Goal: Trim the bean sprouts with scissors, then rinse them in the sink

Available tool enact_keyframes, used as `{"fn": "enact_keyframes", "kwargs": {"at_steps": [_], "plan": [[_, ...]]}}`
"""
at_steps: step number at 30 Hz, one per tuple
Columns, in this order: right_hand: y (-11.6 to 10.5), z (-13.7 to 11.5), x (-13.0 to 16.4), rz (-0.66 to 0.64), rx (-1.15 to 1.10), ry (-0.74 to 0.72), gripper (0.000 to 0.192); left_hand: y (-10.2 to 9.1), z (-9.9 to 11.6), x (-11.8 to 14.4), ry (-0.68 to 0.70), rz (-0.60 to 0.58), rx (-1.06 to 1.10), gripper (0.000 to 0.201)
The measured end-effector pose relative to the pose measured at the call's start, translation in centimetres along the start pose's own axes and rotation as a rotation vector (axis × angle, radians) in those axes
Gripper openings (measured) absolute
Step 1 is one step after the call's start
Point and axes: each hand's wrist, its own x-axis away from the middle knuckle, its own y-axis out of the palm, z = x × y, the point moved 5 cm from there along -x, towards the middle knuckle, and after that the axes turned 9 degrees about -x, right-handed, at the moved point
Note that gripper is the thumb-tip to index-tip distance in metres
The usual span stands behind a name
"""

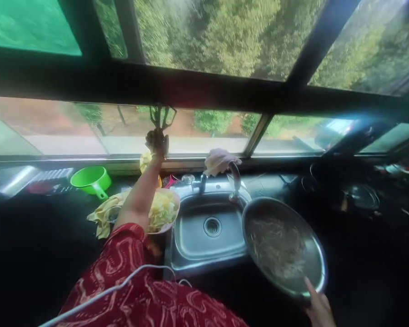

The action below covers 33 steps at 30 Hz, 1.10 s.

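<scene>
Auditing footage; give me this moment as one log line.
left hand: raised, at dark looped object | right hand: gripping metal bowl by rim | sink: left of metal bowl

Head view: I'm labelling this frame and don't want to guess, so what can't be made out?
All in the head view:
Dark object in the left hand: shadow against the bright window obscures what it is.
Metal bowl: blur leaves its contents unidentifiable.
Right hand: partly cut off by the bottom edge.
Pink bowl: left side hidden behind the left forearm.
</scene>
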Motion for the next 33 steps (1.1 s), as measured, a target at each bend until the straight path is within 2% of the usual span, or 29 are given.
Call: {"fn": "enact_keyframes", "kwargs": {"at_steps": [2,3,4,5,6,7,9,11,13,17,19,22,26,30,33], "plan": [[-0.9,1.4,-0.8,0.055,-0.06,0.098,0.042,2.5,1.2,4.4,0.085,-0.108,-0.089,0.044],[-0.9,1.9,-1.3,0.051,-0.089,0.151,0.04,4.3,1.8,7.1,0.15,-0.23,-0.117,0.042],[-0.7,2.3,-1.7,0.032,-0.122,0.205,0.039,6.6,2.2,10.2,0.229,-0.44,-0.195,0.045],[-0.4,2.7,-2.2,0.011,-0.144,0.248,0.037,8.5,2.5,13.2,0.278,-0.579,-0.218,0.054],[-0.1,2.9,-2.6,-0.01,-0.15,0.274,0.035,10.2,2.8,15.8,0.319,-0.668,-0.235,0.063],[0.1,3.0,-2.9,-0.021,-0.143,0.28,0.032,11.6,3.1,18.0,0.403,-0.732,-0.274,0.066],[0.2,3.0,-3.3,-0.039,-0.12,0.258,0.026,13.5,3.4,20.1,0.499,-0.725,-0.304,0.053],[0.1,3.3,-3.3,-0.062,-0.117,0.241,0.021,14.2,3.4,19.8,0.537,-0.675,-0.302,0.038],[-0.2,3.7,-2.9,-0.079,-0.126,0.239,0.018,14.3,3.2,17.8,0.535,-0.636,-0.285,0.032],[-1.5,4.6,-1.0,-0.064,-0.127,0.231,0.02,14.0,2.9,12.2,0.445,-0.534,-0.271,0.038],[-1.6,5.0,0.3,-0.083,-0.124,0.239,0.024,14.5,2.9,10.4,0.377,-0.521,-0.262,0.036],[-1.0,5.5,2.2,-0.123,-0.121,0.295,0.031,15.7,3.4,10.6,0.354,-0.548,-0.223,0.042],[-0.1,4.9,3.7,-0.08,-0.149,0.284,0.03,16.4,3.5,12.9,0.402,-0.473,-0.195,0.051],[1.0,3.6,5.3,-0.086,-0.065,0.213,0.022,16.9,1.3,12.3,0.33,-0.49,-0.374,0.051],[3.5,3.1,7.0,-0.143,0.005,0.193,0.023,17.2,0.1,11.0,0.232,-0.518,-0.431,0.054]]}}
